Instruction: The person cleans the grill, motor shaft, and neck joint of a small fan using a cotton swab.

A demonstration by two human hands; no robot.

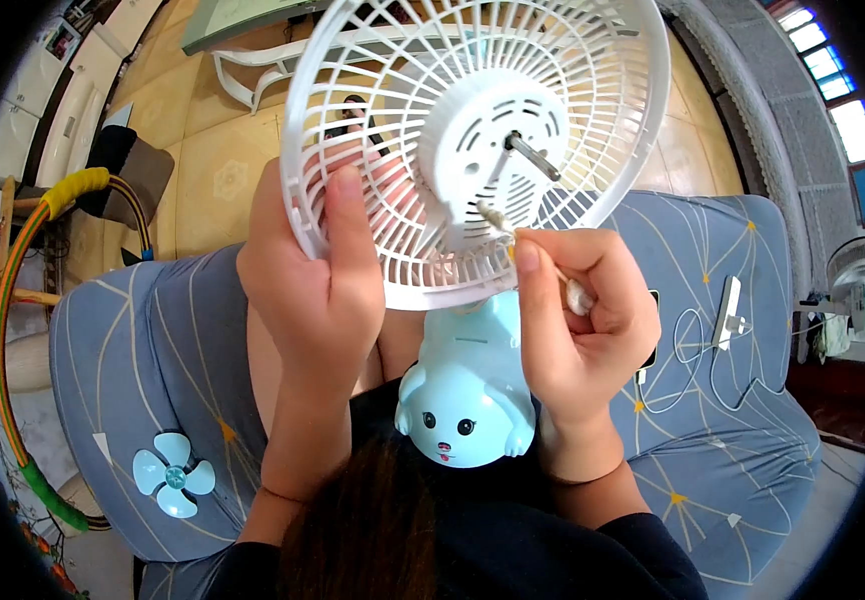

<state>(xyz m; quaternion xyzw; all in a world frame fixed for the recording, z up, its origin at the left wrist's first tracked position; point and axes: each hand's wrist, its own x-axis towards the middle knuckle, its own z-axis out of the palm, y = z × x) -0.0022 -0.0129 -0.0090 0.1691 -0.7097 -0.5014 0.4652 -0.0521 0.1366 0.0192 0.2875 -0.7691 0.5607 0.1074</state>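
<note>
A small desk fan rests in my lap, its white round rear grille [393,270] tilted up, with a bare metal shaft [535,158] sticking out of the motor hub. My left hand [318,265] is closed on the grille's left rim, thumb on the inner side. Between thumb and fingers of my right hand [593,315] a cotton swab [496,217] is pinched; its greyish tip is close to the grille's lower slats, and I cannot tell whether it touches. Below hangs the fan's light-blue animal-shaped base [468,400]. The four-bladed blue fan blade [175,476] lies apart on the sofa.
I sit on a grey-blue patterned sofa [723,480]. On its right lie a power strip [727,312] with white cables and a partly hidden phone [650,330]. A striped hoop [13,330] stands at the left. Ahead are a tiled floor [223,170] and a white-legged table [253,75].
</note>
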